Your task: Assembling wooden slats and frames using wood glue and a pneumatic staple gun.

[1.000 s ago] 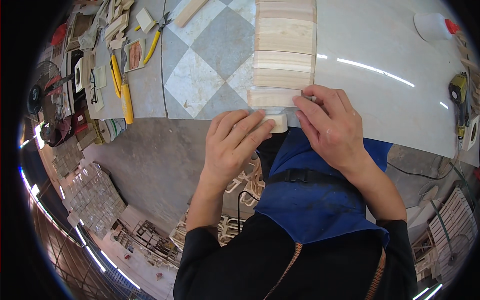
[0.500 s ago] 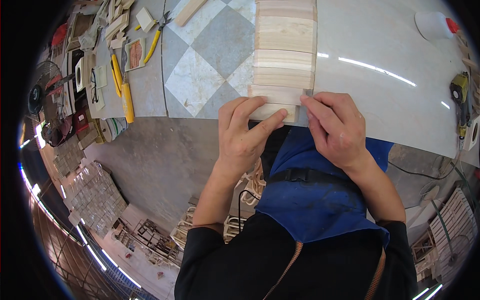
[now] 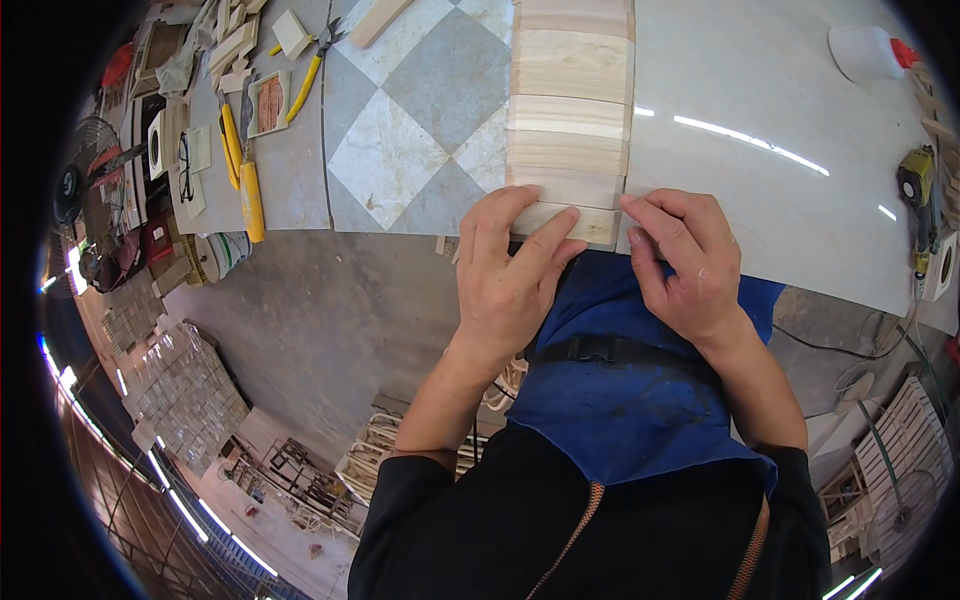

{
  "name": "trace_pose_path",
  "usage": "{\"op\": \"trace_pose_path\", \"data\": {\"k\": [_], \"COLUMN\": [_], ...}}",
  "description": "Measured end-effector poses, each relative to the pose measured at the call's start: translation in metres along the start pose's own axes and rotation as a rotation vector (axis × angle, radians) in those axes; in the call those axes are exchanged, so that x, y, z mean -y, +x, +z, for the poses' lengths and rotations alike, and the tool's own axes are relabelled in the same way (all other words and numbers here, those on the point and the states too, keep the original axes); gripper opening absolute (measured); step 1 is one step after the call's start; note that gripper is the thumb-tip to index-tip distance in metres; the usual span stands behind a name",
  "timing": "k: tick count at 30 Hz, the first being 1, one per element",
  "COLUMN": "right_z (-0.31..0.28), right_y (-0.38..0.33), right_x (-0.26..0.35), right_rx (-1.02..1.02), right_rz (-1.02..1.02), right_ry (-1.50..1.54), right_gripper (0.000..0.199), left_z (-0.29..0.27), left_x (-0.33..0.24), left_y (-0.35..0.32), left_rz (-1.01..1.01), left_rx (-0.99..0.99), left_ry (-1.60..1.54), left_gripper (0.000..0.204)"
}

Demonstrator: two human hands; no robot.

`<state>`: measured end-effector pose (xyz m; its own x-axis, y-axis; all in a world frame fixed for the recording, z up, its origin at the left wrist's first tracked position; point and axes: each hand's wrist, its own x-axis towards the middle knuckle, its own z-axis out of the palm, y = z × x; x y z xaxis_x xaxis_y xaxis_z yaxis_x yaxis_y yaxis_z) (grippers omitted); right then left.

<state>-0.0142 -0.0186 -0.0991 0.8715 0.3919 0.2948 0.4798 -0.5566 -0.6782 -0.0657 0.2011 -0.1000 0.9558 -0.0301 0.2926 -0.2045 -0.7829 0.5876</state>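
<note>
A row of pale wooden slats (image 3: pixel 570 110) lies edge to edge on the bench, running away from me. At its near end, my left hand (image 3: pixel 512 275) grips the nearest wooden slat (image 3: pixel 595 224), fingertips on top and thumb at the bench's front edge. Its other fingers reach onto the left end of the second slat (image 3: pixel 590 187). My right hand (image 3: pixel 692 265) is at the right side of the row, fingers bent and apart. The index fingertip is beside the slats' right ends; whether it touches them I cannot tell. Nothing shows in that hand.
Left on the bench lie yellow-handled pliers (image 3: pixel 305 90), a yellow-handled tool (image 3: pixel 251 200), glasses (image 3: pixel 186 165) and wood offcuts (image 3: pixel 235 45). At right are a white bottle with a red cap (image 3: pixel 865 52) and a yellow-black tape measure (image 3: pixel 913 178). The bench edge is just before me.
The two nearest slats have shifted right, and their right ends now line up more closely with the row. My left hand moved right with them; the right hand shifted slightly right.
</note>
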Motion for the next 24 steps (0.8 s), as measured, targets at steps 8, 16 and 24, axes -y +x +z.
{"op": "trace_pose_path", "data": {"k": [8,16,24], "right_z": [0.003,-0.003,0.000], "right_y": [0.004,0.001,0.001], "right_x": [0.007,0.003,0.000], "right_rx": [0.026,0.101,0.098], "right_rz": [-0.046,-0.013,-0.002], "right_ry": [-0.148,-0.079,-0.063], "right_gripper": [0.046,0.051,0.054], "left_z": [-0.003,-0.020,-0.014], "left_x": [0.010,0.021,0.020], "left_y": [-0.010,0.007,0.009], "left_rz": [-0.004,-0.052,-0.037], "left_rx": [-0.037,0.048,0.231], "left_ry": [-0.057,0.192,0.262], "left_gripper": [0.066,0.096,0.110]}}
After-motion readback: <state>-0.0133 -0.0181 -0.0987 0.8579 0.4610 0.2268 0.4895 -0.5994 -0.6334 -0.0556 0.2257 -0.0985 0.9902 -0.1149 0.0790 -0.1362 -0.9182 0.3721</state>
